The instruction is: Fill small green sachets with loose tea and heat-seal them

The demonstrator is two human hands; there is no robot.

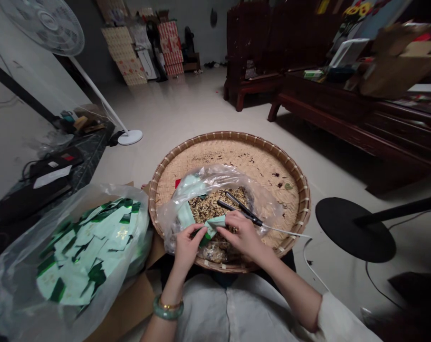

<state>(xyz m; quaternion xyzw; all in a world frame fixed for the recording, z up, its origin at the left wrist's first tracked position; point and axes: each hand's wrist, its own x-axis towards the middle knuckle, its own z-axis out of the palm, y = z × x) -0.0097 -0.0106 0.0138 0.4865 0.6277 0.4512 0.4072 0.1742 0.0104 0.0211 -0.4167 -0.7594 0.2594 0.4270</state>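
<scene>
My left hand and my right hand both pinch a small green-and-white sachet over a round woven bamboo tray. A black-handled tool with a long thin metal shaft lies against my right hand, and I cannot tell whether that hand grips it. Beneath my hands, a clear plastic bag holds a mix of dark and pale grains and some pale green sachets. To the left, a larger clear bag is full of similar sachets. A jade bangle circles my left wrist.
A cardboard box sits under the larger bag. Dark wooden furniture stands at the right, with a round black stand base nearer. A white fan and a cluttered dark table are left; stacked boxes stand far back.
</scene>
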